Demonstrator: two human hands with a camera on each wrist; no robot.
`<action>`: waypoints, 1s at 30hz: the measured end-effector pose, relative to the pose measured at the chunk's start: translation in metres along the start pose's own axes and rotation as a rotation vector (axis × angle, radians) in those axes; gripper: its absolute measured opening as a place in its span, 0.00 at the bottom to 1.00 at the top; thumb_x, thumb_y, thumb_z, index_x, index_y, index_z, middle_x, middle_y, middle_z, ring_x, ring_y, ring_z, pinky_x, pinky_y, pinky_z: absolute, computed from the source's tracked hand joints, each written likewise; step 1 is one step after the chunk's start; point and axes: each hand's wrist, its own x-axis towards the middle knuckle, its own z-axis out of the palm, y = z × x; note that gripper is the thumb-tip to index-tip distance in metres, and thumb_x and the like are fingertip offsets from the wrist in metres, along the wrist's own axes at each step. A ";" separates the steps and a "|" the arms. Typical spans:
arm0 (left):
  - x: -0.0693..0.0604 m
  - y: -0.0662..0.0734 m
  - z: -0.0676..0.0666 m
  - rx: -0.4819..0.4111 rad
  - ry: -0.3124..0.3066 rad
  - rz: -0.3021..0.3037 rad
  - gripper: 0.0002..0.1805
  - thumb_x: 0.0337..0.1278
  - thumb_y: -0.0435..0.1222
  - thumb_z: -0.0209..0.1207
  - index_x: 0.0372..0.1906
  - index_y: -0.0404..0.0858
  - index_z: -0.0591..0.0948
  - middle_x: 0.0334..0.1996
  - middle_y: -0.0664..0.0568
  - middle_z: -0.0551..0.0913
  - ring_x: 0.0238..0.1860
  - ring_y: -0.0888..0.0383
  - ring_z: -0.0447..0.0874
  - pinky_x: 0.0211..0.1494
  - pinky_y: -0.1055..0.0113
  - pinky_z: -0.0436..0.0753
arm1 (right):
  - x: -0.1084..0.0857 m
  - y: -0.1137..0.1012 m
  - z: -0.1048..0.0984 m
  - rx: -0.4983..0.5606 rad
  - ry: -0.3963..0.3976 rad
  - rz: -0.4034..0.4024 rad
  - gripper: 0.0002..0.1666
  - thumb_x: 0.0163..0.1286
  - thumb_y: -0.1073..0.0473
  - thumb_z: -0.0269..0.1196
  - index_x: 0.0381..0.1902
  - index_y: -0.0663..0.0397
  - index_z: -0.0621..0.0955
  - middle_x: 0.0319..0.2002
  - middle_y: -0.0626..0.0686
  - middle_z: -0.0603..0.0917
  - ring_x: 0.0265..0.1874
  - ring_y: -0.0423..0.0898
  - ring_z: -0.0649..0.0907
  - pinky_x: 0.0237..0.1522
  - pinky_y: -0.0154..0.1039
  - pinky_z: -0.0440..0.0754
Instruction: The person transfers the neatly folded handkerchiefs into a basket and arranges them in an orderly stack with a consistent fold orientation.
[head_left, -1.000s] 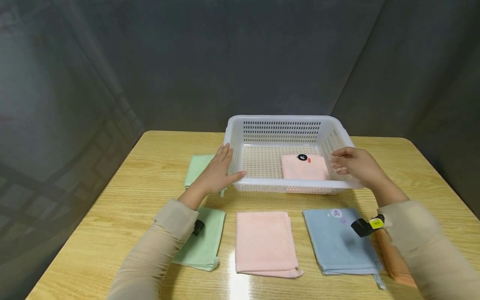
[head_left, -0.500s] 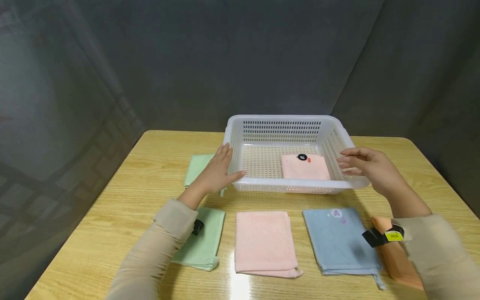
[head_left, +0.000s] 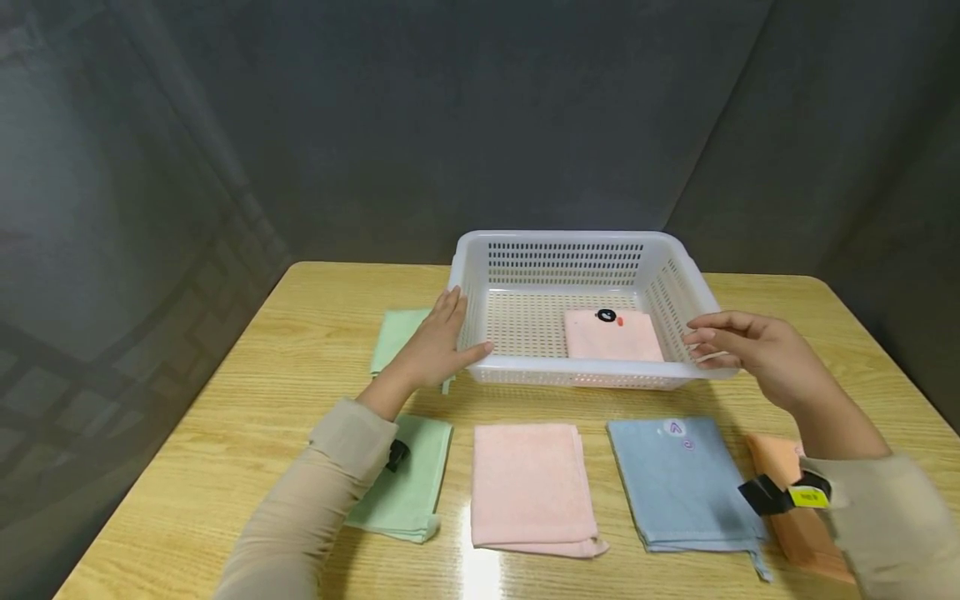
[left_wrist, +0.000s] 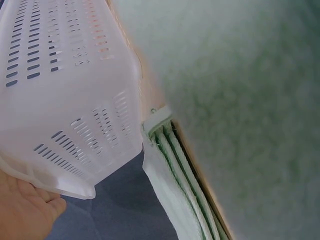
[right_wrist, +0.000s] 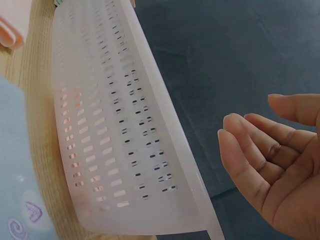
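Note:
A white perforated basket [head_left: 585, 365] stands at the back of the table, a folded pink cloth [head_left: 611, 337] lying in its right part. My left hand [head_left: 437, 346] rests on the basket's left rim near the front corner, fingers straight, thumb over the front edge. In the left wrist view part of that hand [left_wrist: 25, 207] touches the basket rim [left_wrist: 50, 186]. Around the front right corner hovers my right hand [head_left: 757, 352], fingers loosely bent. The right wrist view shows the right hand [right_wrist: 275, 165] holding nothing, apart from the basket wall [right_wrist: 115, 125].
Along the front of the wooden table [head_left: 247, 417] lie folded cloths: green [head_left: 420, 467], pink [head_left: 531, 487], blue [head_left: 678, 487] and orange [head_left: 806, 533], the last partly under the right sleeve. Another green cloth [head_left: 397, 329] lies left of the basket. A dark curtain hangs behind.
My right hand has moved right and slightly towards me, from over the basket's right side to its front right corner. More of the orange cloth shows. My left hand has stayed in place.

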 end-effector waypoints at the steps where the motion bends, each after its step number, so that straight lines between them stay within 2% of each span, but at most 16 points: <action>1: 0.000 0.000 0.000 0.002 -0.001 -0.001 0.47 0.52 0.61 0.42 0.65 0.31 0.43 0.66 0.45 0.33 0.64 0.57 0.23 0.63 0.57 0.41 | -0.002 -0.002 0.001 0.001 -0.007 -0.014 0.19 0.65 0.57 0.50 0.47 0.65 0.73 0.45 0.45 0.71 0.39 0.42 0.73 0.33 0.32 0.77; 5: -0.001 0.001 0.000 0.003 0.000 -0.002 0.47 0.52 0.61 0.42 0.65 0.31 0.43 0.66 0.44 0.34 0.64 0.56 0.23 0.63 0.58 0.41 | -0.008 -0.006 0.003 0.027 -0.028 -0.071 0.14 0.65 0.61 0.50 0.44 0.62 0.75 0.42 0.44 0.73 0.35 0.38 0.76 0.32 0.33 0.77; 13: -0.001 0.001 -0.001 -0.006 -0.006 -0.002 0.47 0.52 0.61 0.42 0.65 0.31 0.44 0.66 0.45 0.33 0.64 0.56 0.23 0.63 0.57 0.41 | -0.017 -0.006 0.001 0.091 -0.078 -0.109 0.11 0.64 0.65 0.50 0.41 0.54 0.77 0.38 0.46 0.78 0.32 0.40 0.79 0.31 0.33 0.77; 23: -0.001 0.001 -0.003 0.041 -0.015 0.005 0.48 0.51 0.63 0.39 0.65 0.30 0.44 0.66 0.44 0.34 0.65 0.53 0.26 0.63 0.59 0.41 | -0.027 0.001 -0.001 0.094 -0.147 -0.160 0.12 0.64 0.69 0.49 0.44 0.64 0.75 0.37 0.45 0.80 0.32 0.43 0.79 0.31 0.35 0.77; 30: -0.002 0.001 -0.003 0.033 -0.024 0.005 0.49 0.51 0.64 0.39 0.65 0.31 0.44 0.66 0.45 0.34 0.64 0.54 0.25 0.63 0.59 0.41 | -0.033 0.011 -0.001 0.121 -0.206 -0.168 0.12 0.64 0.71 0.48 0.41 0.61 0.76 0.35 0.49 0.80 0.32 0.44 0.80 0.31 0.36 0.77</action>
